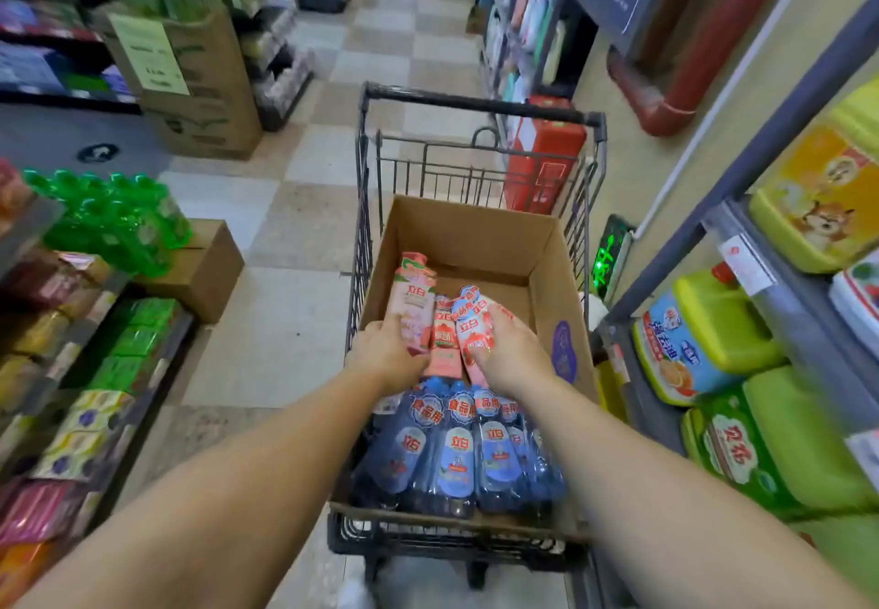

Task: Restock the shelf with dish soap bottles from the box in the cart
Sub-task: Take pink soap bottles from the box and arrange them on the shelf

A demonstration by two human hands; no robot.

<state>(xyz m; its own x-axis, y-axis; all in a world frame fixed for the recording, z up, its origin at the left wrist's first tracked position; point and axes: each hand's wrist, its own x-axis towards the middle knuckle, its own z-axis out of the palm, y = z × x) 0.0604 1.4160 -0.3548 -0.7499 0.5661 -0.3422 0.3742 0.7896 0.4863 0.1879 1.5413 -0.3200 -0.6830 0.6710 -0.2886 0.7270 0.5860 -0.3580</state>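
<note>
Both hands reach into the box (547, 247) in the cart (480, 106): left hand (385, 354) grasps one pink bottle (413, 304), right hand (511, 354) clasps two others (473, 323) (likely gathering several per trip); blue bottles (456, 456) lie nearer.

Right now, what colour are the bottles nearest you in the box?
Blue bottles, with pale blue labels; the head view shows them clearly.

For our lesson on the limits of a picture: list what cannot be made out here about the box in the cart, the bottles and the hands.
- Head view: the left hand and right hand cover the lower parts of the pink bottles.
- The blue bottles hide the near floor of the box, so their full count is unclear.
- Small label print is blurred.
- The shelf is cut off at the right edge.
</note>
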